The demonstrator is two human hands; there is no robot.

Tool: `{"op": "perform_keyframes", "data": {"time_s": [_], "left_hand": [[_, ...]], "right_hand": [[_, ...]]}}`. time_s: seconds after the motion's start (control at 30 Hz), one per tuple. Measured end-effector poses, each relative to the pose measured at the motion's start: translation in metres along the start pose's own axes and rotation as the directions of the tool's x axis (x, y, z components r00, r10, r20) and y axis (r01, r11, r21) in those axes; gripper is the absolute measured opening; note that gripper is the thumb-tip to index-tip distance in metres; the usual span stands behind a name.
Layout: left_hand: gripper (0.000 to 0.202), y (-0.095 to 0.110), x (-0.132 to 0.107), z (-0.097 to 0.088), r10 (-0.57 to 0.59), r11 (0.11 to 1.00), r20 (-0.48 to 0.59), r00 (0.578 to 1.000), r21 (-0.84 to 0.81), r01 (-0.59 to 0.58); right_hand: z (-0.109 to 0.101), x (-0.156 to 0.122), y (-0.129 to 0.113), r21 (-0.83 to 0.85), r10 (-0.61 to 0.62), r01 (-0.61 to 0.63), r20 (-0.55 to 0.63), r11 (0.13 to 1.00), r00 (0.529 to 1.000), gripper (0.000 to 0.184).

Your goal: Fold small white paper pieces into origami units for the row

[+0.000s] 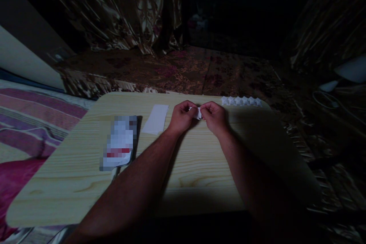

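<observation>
Both hands meet over the far middle of a light wooden table (pixel 85 175). My left hand (pixel 182 117) and my right hand (pixel 215 117) each pinch one small white folded paper piece (pixel 197 113) between fingertips. Most of that piece is hidden by the fingers. A white paper strip (pixel 156 119) lies flat just left of my left hand. A row of several small white folded paper shapes (pixel 241 101) sits along the far edge, to the right of my right hand.
A white packet with a red band (pixel 120 143) lies on the table's left part, blurred. Striped pink bedding (pixel 31 122) is at the left. Patterned dark fabric (pixel 200 68) lies beyond the table. The right side is in deep shadow.
</observation>
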State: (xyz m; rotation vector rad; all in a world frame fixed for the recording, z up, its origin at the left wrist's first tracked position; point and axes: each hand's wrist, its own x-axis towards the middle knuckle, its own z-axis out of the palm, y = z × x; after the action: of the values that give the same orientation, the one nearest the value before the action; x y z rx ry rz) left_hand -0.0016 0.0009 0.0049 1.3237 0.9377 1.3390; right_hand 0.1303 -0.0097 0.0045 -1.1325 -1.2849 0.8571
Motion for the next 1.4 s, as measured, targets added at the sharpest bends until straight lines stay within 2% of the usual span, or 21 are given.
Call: {"op": "perform_keyframes", "data": {"time_s": [0.23, 0.43, 0.57, 0.7, 0.87, 1.0, 1.07, 1.17, 1.27, 1.4], "left_hand": [[0.027, 0.001, -0.001, 0.002, -0.016, 0.999, 0.064, 0.998, 0.037, 0.014], [0.030, 0.002, 0.002, 0.000, 0.013, 0.999, -0.072, 0.997, 0.035, -0.011], [0.037, 0.003, 0.004, 0.000, -0.006, 0.999, -0.101, 0.995, -0.047, 0.001], [0.041, 0.004, 0.004, 0.000, -0.037, 0.992, -0.087, 0.996, -0.120, 0.027], [0.041, 0.004, 0.004, 0.000, -0.086, 0.992, -0.044, 0.995, -0.095, 0.082], [0.042, 0.003, 0.004, -0.001, -0.081, 0.993, -0.061, 0.995, -0.095, 0.075], [0.043, 0.001, 0.004, -0.001, -0.077, 0.993, -0.051, 0.996, -0.092, 0.072], [0.045, 0.000, 0.002, 0.000, -0.078, 0.994, 0.024, 0.997, -0.072, 0.079], [0.046, 0.001, 0.000, 0.001, -0.085, 0.994, 0.099, 0.991, -0.053, 0.091], [0.047, 0.001, 0.000, 0.002, -0.072, 0.995, 0.090, 0.993, -0.061, 0.078]], "right_hand": [[-0.001, 0.002, 0.000, 0.021, 0.033, -0.032, -0.058, 0.999, 0.998, 0.012], [0.001, 0.000, 0.002, -0.010, 0.082, -0.082, -0.010, 0.997, 0.997, 0.012], [0.001, 0.000, 0.004, -0.083, 0.090, -0.088, 0.031, 0.993, 0.995, 0.008], [0.000, 0.000, 0.003, -0.100, 0.101, -0.093, 0.078, 0.991, 0.992, 0.006], [0.000, 0.000, -0.001, -0.036, 0.130, -0.128, 0.074, 0.991, 0.989, 0.009], [-0.001, 0.000, -0.006, -0.007, 0.145, -0.145, 0.105, 0.989, 0.984, 0.012], [-0.002, 0.000, -0.009, 0.042, 0.167, -0.172, 0.099, 0.984, 0.981, 0.015], [-0.004, 0.001, -0.010, 0.111, 0.184, -0.193, 0.082, 0.975, 0.979, 0.019], [-0.004, 0.002, -0.007, 0.100, 0.184, -0.188, 0.050, 0.977, 0.982, 0.017], [-0.003, 0.002, -0.003, 0.097, 0.168, -0.169, 0.013, 0.981, 0.986, 0.015]]}}
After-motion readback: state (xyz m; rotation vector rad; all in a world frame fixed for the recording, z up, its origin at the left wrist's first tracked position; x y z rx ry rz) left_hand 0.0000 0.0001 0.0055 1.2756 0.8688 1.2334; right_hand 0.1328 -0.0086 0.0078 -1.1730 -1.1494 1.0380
